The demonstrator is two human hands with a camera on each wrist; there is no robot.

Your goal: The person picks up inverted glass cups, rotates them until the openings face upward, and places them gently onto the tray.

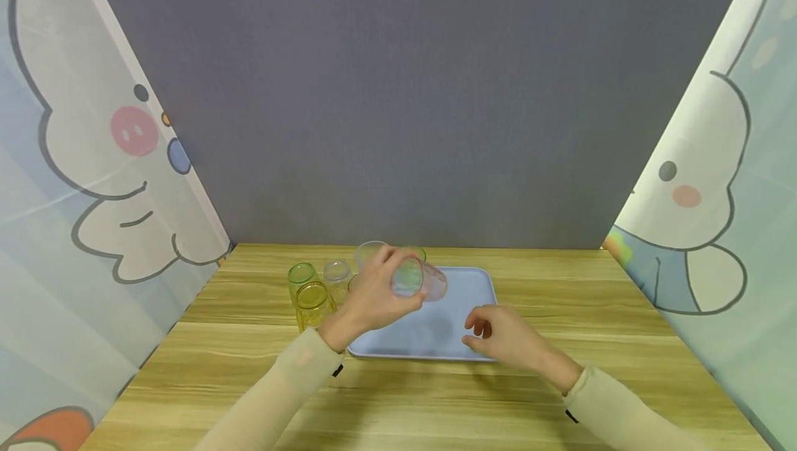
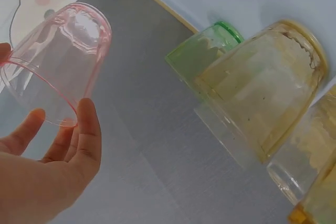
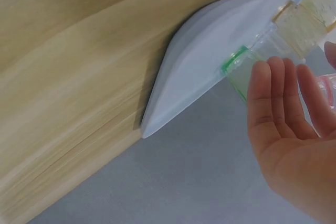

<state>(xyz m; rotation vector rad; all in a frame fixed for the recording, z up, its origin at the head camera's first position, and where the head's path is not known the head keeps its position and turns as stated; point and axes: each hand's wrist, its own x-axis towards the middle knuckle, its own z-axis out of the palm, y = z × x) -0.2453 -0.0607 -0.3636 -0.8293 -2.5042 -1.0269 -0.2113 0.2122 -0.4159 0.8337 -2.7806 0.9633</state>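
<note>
My left hand (image 1: 373,295) grips a clear pink glass (image 2: 65,59) near its rim, holding it tilted over the pale blue tray (image 1: 429,347). The glass's base points to the right in the head view. A green glass (image 2: 198,55), a clear glass and an amber glass (image 2: 262,87) stand on the tray, partly hidden behind my left hand in the head view. My right hand (image 1: 507,337) hovers at the tray's front right corner. Its fingers are loosely bent, with nothing between them.
Left of the tray, a green glass (image 1: 301,274), a yellow glass (image 1: 314,307) and a clear purplish glass (image 1: 337,277) stand close together on the wooden table (image 1: 560,292). A grey panel (image 1: 411,91) rises behind the table, and cartoon-printed curtains (image 1: 685,250) hang at both sides.
</note>
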